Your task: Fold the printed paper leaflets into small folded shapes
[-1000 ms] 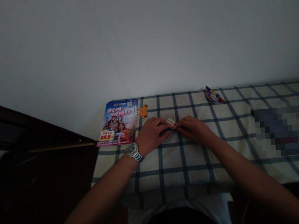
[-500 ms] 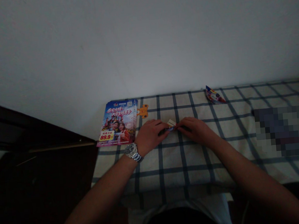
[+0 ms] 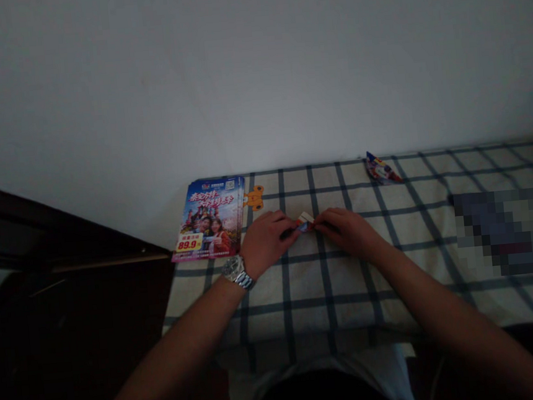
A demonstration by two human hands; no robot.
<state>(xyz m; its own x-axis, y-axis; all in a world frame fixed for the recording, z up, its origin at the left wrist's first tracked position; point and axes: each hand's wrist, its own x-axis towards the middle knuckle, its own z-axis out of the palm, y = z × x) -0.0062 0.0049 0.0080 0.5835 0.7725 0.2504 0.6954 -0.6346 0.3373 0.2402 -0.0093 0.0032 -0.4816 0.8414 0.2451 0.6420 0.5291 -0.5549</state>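
Between my hands is a small piece of folded printed paper [image 3: 305,223], coloured red, blue and cream. My left hand [image 3: 270,237], with a metal watch [image 3: 237,272] on the wrist, pinches its left end between thumb and fingers. At the opposite end, my right hand [image 3: 346,230] has the paper between thumb and fingertips. The fingers cover both ends, so the full folded shape is hidden. Both hands rest low over the checked cloth [image 3: 302,290].
A stack of printed flyers [image 3: 210,220] lies at the left, beside an orange bear figure [image 3: 254,198]. Near the wall [image 3: 255,70] sits a folded paper piece [image 3: 382,170] with similar print. A dark, pixelated object [image 3: 502,232] lies at the right.
Both hands stay in nearly the same place. The folded paper has shifted slightly between the fingertips, and more of its printed face shows.
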